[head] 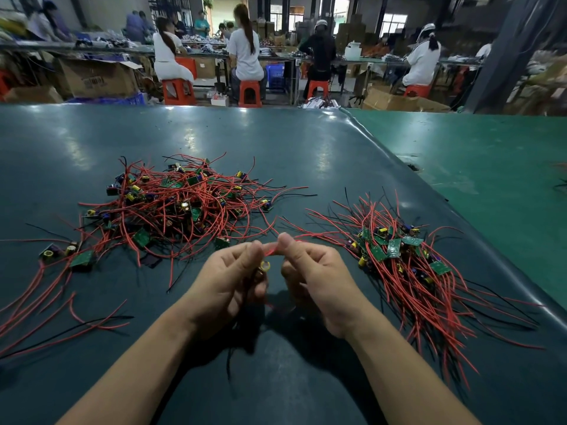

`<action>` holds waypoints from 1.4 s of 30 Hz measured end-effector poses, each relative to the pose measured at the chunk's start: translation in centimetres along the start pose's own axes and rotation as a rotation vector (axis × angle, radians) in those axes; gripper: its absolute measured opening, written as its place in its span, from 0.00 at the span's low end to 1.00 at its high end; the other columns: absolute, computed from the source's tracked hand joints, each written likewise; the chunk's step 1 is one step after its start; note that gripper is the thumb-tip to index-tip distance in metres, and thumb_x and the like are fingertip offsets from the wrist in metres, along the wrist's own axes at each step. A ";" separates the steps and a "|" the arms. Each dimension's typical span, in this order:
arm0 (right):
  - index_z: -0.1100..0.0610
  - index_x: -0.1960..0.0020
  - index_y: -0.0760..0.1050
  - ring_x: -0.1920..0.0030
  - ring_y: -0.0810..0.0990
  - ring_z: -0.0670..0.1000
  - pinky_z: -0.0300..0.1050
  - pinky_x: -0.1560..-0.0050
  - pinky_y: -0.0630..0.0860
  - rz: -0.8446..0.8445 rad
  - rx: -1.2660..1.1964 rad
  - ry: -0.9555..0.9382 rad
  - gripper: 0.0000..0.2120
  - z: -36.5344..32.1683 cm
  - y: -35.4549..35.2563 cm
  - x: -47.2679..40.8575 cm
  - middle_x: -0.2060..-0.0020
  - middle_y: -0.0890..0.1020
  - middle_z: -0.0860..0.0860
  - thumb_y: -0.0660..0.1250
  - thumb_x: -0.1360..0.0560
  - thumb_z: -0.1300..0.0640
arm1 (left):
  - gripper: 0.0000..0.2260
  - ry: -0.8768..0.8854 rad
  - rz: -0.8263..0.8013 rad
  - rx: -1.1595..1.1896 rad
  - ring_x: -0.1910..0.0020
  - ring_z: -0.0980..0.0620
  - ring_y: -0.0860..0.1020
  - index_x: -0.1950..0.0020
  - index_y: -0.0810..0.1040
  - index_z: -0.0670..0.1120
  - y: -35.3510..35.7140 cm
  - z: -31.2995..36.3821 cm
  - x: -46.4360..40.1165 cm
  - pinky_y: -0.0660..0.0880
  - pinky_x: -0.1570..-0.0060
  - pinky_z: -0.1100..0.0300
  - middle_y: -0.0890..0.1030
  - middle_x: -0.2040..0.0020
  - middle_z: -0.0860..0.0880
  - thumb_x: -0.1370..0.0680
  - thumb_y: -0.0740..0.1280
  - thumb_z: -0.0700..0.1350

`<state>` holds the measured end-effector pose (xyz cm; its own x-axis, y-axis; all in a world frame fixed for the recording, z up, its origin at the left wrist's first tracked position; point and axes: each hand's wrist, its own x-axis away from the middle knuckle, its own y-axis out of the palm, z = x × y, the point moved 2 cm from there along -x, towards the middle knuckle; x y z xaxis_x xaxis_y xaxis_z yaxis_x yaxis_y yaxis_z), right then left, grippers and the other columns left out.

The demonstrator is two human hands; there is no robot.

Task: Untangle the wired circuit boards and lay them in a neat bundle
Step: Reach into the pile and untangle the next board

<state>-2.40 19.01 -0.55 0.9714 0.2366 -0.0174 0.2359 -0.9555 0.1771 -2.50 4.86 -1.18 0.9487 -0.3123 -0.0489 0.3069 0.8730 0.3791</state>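
A tangled heap of small green circuit boards with red and black wires (181,200) lies left of centre on the dark table. To the right lies a combed bundle of boards (399,253), its wires trailing toward me. Above the table's near middle, my left hand (227,283) grips one small circuit board (264,265) with a yellow capacitor, black wires hanging below the fist. My right hand (316,280) pinches that board's red wire (271,251) between thumb and fingers. The two hands almost touch.
A few loose boards (69,254) and stray red wires (40,314) lie at the left edge. The dark mat (276,142) ends at a raised seam on the right, beside a green table surface (491,161). People sit on red stools at benches far behind.
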 end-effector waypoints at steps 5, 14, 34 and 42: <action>0.57 0.55 0.84 0.78 0.60 0.43 0.34 0.77 0.56 -0.035 -0.183 -0.032 0.10 -0.5 -0.4 0.0 0.75 0.67 0.47 0.68 0.27 0.51 | 0.37 -0.026 0.015 -0.078 0.79 0.53 0.72 0.51 0.80 0.41 0.3 0.1 0.3 0.67 0.76 0.64 0.75 0.75 0.45 0.47 0.79 0.68; 0.55 0.60 0.83 0.78 0.68 0.43 0.33 0.80 0.59 -0.085 -0.562 0.032 0.11 -1.3 -1.0 0.0 0.72 0.75 0.47 0.64 0.27 0.51 | 0.25 -0.115 -0.196 0.065 0.78 0.54 0.70 0.51 0.85 0.43 -0.2 0.7 1.1 0.64 0.72 0.62 0.75 0.77 0.48 0.39 0.80 0.59; 0.55 0.53 0.85 0.73 0.69 0.49 0.37 0.72 0.63 0.147 0.028 -0.059 0.09 0.1 -1.7 -0.5 0.68 0.78 0.50 0.69 0.24 0.51 | 0.08 -0.123 -0.006 -0.079 0.67 0.52 0.80 0.58 0.79 0.39 0.8 -0.4 0.4 0.75 0.68 0.64 0.80 0.66 0.42 0.32 0.71 0.43; 0.61 0.52 0.84 0.68 0.79 0.45 0.37 0.65 0.76 0.037 0.024 -0.010 0.09 0.2 -1.4 -0.4 0.70 0.82 0.48 0.69 0.25 0.57 | 0.07 -0.096 -0.071 -0.173 0.66 0.50 0.78 0.60 0.84 0.42 1.0 -0.4 0.7 0.74 0.63 0.63 0.81 0.65 0.45 0.32 0.72 0.45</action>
<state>-3.12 20.22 -0.97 0.9797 0.1995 -0.0215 0.2004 -0.9675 0.1543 -1.53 5.68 -1.24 0.9154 -0.4020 0.0214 0.3887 0.8965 0.2128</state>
